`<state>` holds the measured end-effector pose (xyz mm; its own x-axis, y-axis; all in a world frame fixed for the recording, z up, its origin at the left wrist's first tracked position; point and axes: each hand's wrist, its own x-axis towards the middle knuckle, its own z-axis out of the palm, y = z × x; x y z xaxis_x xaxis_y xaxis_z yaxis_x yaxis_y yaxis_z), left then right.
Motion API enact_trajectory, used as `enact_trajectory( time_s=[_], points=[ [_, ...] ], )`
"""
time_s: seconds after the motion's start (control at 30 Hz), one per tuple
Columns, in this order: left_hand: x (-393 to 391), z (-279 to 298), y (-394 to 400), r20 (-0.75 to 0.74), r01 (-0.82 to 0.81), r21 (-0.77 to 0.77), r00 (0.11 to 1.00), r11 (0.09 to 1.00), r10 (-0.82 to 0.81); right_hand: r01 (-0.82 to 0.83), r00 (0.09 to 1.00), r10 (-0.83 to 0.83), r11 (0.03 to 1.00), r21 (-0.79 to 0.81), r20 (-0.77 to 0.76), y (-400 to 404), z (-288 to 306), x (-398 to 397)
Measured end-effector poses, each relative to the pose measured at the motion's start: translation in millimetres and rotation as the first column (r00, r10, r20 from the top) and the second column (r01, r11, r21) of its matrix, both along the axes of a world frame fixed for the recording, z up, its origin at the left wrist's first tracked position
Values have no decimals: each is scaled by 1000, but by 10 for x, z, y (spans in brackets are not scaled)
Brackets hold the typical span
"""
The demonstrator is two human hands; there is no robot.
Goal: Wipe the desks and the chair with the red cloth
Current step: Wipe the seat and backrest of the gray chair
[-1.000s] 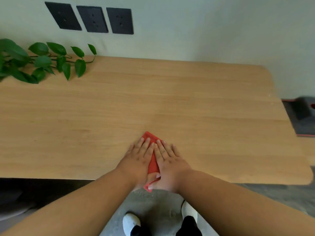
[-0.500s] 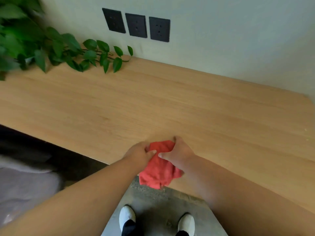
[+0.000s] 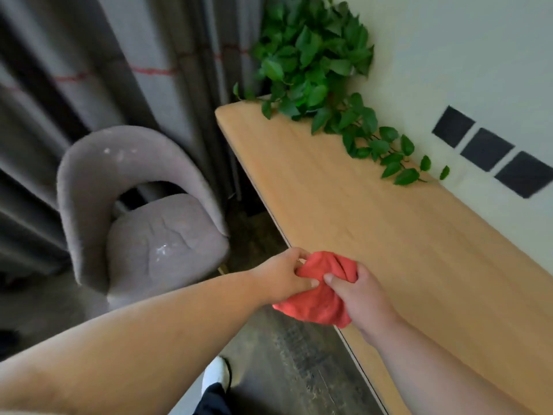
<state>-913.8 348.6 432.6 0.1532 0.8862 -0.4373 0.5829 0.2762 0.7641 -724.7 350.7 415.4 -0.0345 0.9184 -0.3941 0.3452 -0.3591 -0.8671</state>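
The red cloth (image 3: 320, 298) is bunched up and held off the near edge of the light wooden desk (image 3: 389, 235). My left hand (image 3: 284, 277) pinches its left side and my right hand (image 3: 359, 295) grips its right side. A grey upholstered chair (image 3: 143, 223) with a curved back stands to the left of the desk, with pale specks on its seat and backrest.
A leafy green plant (image 3: 314, 70) sits at the desk's far corner, its vine trailing along the wall. Three dark wall sockets (image 3: 490, 149) are above the desk. Grey curtains (image 3: 89, 61) hang behind the chair. My white shoe (image 3: 217, 375) is on the dark floor.
The cloth went from pressed flat on the desk to lifted and bunched between both hands. The view swung left, bringing the chair and curtains into sight.
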Motion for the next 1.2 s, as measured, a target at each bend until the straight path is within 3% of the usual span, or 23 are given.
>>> enact_trajectory(
  time_s=[0.1, 0.2, 0.27, 0.33, 0.4, 0.53, 0.67, 0.8, 0.97, 1.13, 1.2],
  points=[
    [-724, 60, -166, -23, -68, -37, 997, 997, 67, -52, 992, 49, 998, -20, -115, 124, 139, -648],
    [-1458, 32, -265, 59, -197, -74, 978, 978, 201, -127, 910, 40, 974, -186, -414, 225, 152, -1370],
    [-1928, -38, -299, 95, -252, -94, 961, 963, 261, -239, 829, 7, 908, -343, -560, 265, 91, -1859],
    [-2405, -112, -286, 60, -258, -100, 962, 961, 265, -331, 794, -4, 836, -438, -607, 272, -28, -2341],
    [-2894, -203, -230, 3, -248, -108, 968, 963, 249, -362, 801, -6, 793, -491, -599, 291, -184, -2837],
    [-3768, -458, -93, -74, -248, -145, 968, 958, 240, -262, 864, -45, 810, -525, -502, 431, -427, -3742],
    [-4390, -981, 61, -37, -319, -211, 947, 924, 319, -221, 884, -78, 799, -559, -461, 679, -837, -4385],
    [-4860, -1883, 199, 64, -492, -232, 853, 839, 517, -154, 915, -84, 831, -535, -394, 1080, -1502, -4828],
    [-5650, -3234, 391, -378, -533, -114, 803, 838, 460, -206, 944, 85, 906, -370, -318, 1752, -2398, -5290],
    [-6151, -4194, 744, -556, -476, 234, 650, 848, 518, -382, 891, 329, 916, -123, -312, 2234, -3141, -5756],
    [-6206, -4450, 862, -602, -436, 278, 615, 856, 509, -432, 866, 408, 901, -23, -289, 2346, -3346, -5972]
  ],
)
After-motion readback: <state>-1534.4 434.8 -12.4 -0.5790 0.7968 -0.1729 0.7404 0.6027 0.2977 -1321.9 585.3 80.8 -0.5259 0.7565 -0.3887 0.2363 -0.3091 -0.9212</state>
